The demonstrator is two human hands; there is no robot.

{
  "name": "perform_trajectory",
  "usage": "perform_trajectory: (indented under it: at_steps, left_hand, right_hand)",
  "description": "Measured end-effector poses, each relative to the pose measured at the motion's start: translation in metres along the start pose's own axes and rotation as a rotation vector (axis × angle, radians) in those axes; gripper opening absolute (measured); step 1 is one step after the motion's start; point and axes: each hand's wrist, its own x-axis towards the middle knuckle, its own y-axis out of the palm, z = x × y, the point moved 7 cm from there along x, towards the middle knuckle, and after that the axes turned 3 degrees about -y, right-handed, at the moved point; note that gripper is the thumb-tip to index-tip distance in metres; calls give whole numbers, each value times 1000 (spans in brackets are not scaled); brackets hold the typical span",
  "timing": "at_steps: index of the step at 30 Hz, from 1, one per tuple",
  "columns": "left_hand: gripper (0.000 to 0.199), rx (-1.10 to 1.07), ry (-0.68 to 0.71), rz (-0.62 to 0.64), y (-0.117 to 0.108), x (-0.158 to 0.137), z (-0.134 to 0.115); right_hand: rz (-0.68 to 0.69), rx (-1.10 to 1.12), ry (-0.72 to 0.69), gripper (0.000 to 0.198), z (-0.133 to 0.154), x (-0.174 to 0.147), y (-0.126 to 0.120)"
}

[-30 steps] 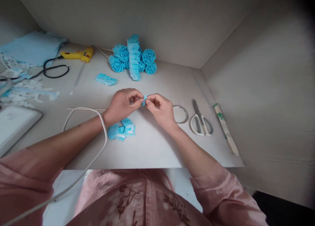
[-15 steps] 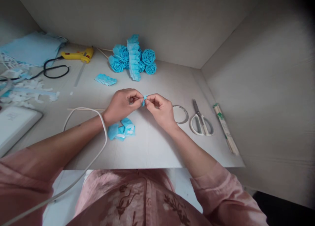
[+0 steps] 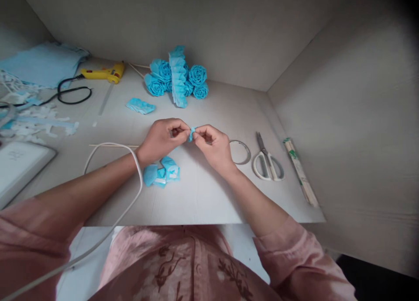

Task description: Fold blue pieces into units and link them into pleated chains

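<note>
Between my two hands is a small folded piece of blue fabric (image 3: 191, 133). My left hand (image 3: 165, 137) pinches it from the left with thumb and forefinger. From the right, my right hand (image 3: 213, 144) pinches the same piece, its fingers closed and almost meeting the left ones. Below my left wrist lie several blue fabric strips (image 3: 170, 167), partly folded. A thin wooden stick (image 3: 113, 146) runs behind the left wrist, its right end hidden. Beyond my hands rests a pleated blue piece (image 3: 140, 105).
Blue fabric roses (image 3: 198, 75) lie at the back, near a yellow glue gun (image 3: 103, 74). On the right are a tape roll (image 3: 240, 152), scissors (image 3: 267, 163) and a stick bundle (image 3: 300, 172). A white cable (image 3: 141, 185) crosses my left forearm. Blue sheets (image 3: 42, 65) and scraps (image 3: 46, 122) fill the left.
</note>
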Motion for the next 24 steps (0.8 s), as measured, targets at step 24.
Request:
perform_trajectory:
  at_steps: [24]
  left_hand:
    - [22, -284, -153, 68, 2, 5, 18]
  right_hand:
    - [56, 333, 211, 24, -22, 3, 3]
